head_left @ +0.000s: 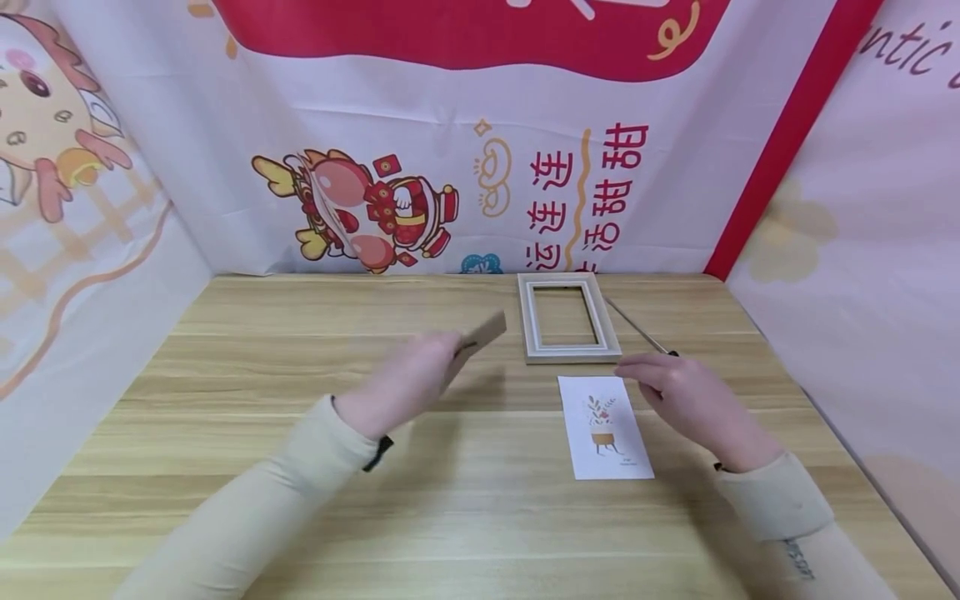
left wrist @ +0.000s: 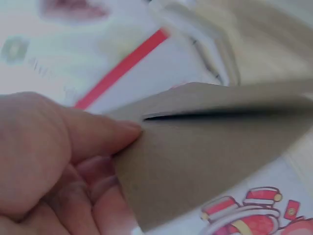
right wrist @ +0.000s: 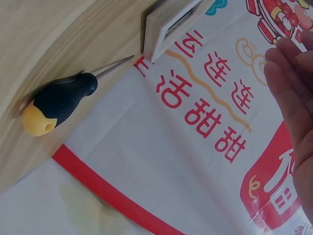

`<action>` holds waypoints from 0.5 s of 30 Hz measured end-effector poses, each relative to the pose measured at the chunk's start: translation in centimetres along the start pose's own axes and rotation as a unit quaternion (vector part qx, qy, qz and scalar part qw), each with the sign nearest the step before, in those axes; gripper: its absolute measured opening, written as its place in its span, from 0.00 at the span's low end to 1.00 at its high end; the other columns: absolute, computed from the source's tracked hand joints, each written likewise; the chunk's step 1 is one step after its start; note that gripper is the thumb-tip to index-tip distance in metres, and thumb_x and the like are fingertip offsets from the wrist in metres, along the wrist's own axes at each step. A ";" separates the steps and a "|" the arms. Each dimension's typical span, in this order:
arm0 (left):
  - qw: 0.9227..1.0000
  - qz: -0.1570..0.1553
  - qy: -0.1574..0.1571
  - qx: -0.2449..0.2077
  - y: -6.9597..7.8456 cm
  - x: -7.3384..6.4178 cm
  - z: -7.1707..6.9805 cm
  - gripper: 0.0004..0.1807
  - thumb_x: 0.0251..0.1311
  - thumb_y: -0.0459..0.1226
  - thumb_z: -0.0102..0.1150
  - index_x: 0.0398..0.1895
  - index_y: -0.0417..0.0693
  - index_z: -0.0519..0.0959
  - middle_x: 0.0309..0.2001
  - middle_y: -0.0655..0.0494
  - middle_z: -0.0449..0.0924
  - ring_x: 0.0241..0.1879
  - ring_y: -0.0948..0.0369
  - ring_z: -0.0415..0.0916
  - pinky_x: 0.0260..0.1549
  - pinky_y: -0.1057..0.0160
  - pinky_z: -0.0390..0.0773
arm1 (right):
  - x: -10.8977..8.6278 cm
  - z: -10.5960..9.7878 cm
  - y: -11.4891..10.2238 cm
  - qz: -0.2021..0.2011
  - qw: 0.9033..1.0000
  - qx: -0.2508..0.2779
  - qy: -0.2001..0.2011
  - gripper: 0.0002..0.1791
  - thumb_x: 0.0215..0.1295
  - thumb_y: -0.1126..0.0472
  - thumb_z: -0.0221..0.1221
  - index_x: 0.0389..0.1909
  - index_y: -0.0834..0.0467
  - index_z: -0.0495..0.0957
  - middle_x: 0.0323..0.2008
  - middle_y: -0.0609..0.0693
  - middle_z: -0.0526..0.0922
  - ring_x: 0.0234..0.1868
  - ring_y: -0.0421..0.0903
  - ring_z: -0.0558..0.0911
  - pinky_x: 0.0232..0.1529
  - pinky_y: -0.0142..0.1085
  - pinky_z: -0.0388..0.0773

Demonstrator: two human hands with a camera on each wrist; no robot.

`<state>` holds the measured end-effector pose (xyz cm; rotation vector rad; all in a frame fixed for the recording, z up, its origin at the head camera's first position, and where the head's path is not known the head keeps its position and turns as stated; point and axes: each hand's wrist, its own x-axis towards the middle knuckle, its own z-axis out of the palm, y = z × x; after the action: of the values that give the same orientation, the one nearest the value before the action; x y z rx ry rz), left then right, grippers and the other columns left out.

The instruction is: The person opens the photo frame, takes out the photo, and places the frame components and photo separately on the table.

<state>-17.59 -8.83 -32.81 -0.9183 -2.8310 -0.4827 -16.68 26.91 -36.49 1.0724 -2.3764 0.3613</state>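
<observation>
My left hand [head_left: 405, 379] pinches a brown cardboard backing board [head_left: 486, 331] by one edge, above the table and left of the picture frame. In the left wrist view, thumb and fingers grip the board [left wrist: 166, 171], and a flap stands slightly away from its face. My right hand [head_left: 693, 408] holds nothing, its fingers extended over the right of the table. Its fingertips are by the lower right corner of the white picture frame [head_left: 573, 355]; I cannot tell whether they touch. Below the frame lies a white card [head_left: 600, 450] printed with a potted plant.
A screwdriver [right wrist: 58, 100] with a black and yellow handle lies right of the frame, partly hidden by my right hand in the head view. The wooden table [head_left: 300, 508] ends at a printed cloth backdrop [head_left: 420, 108], with cloth on both sides too.
</observation>
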 end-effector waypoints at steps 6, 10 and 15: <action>0.988 -0.093 0.056 -0.110 -2.9 -0.5 -2.5 0.09 0.68 0.30 0.57 0.48 0.37 0.79 0.38 0.47 0.82 0.34 0.55 0.79 0.33 0.56 0.81 | 0.1 -0.2 -0.1 0.024 1.000 -0.003 0.021 0.20 0.42 0.82 0.68 0.40 0.65 0.87 0.38 0.56 0.88 0.36 0.53 0.87 0.34 0.46 0.84; 0.970 -0.153 0.022 -0.189 -4.8 -1.0 -2.0 0.06 0.67 0.33 0.60 0.44 0.41 0.79 0.34 0.49 0.80 0.32 0.55 0.77 0.30 0.57 0.80 | 0.3 -0.1 -0.1 0.016 0.999 -0.008 0.034 0.19 0.43 0.81 0.68 0.39 0.65 0.87 0.38 0.56 0.88 0.35 0.52 0.87 0.33 0.46 0.84; 0.917 -0.228 -0.023 -0.327 -6.7 -1.7 -0.3 0.10 0.67 0.33 0.60 0.48 0.40 0.78 0.35 0.46 0.81 0.33 0.55 0.78 0.28 0.57 0.83 | 0.7 0.2 -0.2 0.005 0.999 -0.007 0.040 0.19 0.42 0.81 0.68 0.39 0.65 0.87 0.38 0.56 0.88 0.34 0.52 0.87 0.31 0.45 0.84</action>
<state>-20.15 -14.98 -34.66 -0.2995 -2.9477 -1.5442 -16.95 26.30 -36.26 1.0196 -2.3109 0.3832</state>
